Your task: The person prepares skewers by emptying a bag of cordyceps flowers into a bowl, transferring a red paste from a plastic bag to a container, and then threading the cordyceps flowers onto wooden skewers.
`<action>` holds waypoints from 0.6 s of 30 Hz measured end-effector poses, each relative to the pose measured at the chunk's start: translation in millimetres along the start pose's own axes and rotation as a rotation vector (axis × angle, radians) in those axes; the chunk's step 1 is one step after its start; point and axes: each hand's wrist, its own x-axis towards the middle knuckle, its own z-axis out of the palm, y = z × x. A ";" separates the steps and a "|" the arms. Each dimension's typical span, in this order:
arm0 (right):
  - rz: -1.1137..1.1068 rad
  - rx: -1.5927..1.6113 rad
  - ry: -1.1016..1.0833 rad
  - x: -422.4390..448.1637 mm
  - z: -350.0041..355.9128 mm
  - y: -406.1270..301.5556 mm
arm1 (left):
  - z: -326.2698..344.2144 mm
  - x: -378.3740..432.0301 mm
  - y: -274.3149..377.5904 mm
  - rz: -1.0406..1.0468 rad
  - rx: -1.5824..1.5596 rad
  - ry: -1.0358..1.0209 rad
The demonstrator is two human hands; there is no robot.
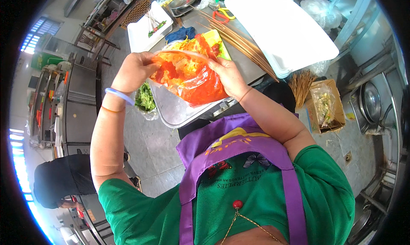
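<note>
An orange-red plastic bag point(195, 81) with crumpled, glossy sides hangs between both hands above a metal tray point(174, 112). Its mouth faces up, and orange and yellow stuff shows inside, too blurred to name. My left hand point(137, 67), with a pale bangle on the wrist, pinches the rim on the picture's left. The rim's other end is gripped by my right hand point(228, 75). Just behind the bag lie a yellow-green board or packet point(217, 41) and a dark blue cloth point(180, 34). Long bamboo skewers point(246, 47) lie beside them on the steel table.
White trays point(282, 30) are stacked at the table's right. A white tub point(141, 36) holds a few skewers at the left. Leafy greens point(145, 97) stand in a bag below it. A cardboard box point(336, 100) sits on the floor. A person in black point(64, 177) stands at the far left.
</note>
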 end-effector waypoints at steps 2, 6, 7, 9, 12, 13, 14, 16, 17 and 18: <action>0.027 -0.045 0.047 1.6 1.3 3.9 | 6.7 3.0 -4.0 0.025 0.154 0.039; -0.048 -0.095 0.005 -0.7 1.4 7.2 | 30.4 4.7 7.7 -0.002 0.164 0.093; -0.043 -0.106 0.010 -0.6 0.1 7.6 | 30.5 6.9 6.7 -0.015 0.129 0.074; -0.030 -0.125 0.020 -0.1 -3.1 9.0 | 26.2 12.6 2.5 -0.043 0.061 0.036; 0.010 -0.009 0.029 0.2 -3.6 6.4 | 17.2 17.1 -2.3 0.038 -0.040 0.017; 0.019 -0.028 0.038 -0.7 -2.1 5.4 | 16.9 18.3 -3.7 0.042 -0.112 0.007; 0.027 -0.047 0.048 -2.5 0.3 3.7 | 20.6 17.4 -3.9 -0.026 -0.094 -0.016; 0.019 -0.075 0.063 -2.7 0.1 3.6 | 33.2 16.8 3.9 -0.088 -0.017 -0.031; 0.004 -0.083 0.065 -0.8 -0.3 6.6 | 38.9 19.0 3.0 -0.096 0.094 -0.017; -0.007 -0.094 0.071 -0.7 -0.2 8.0 | 44.7 16.4 10.5 -0.080 0.159 -0.005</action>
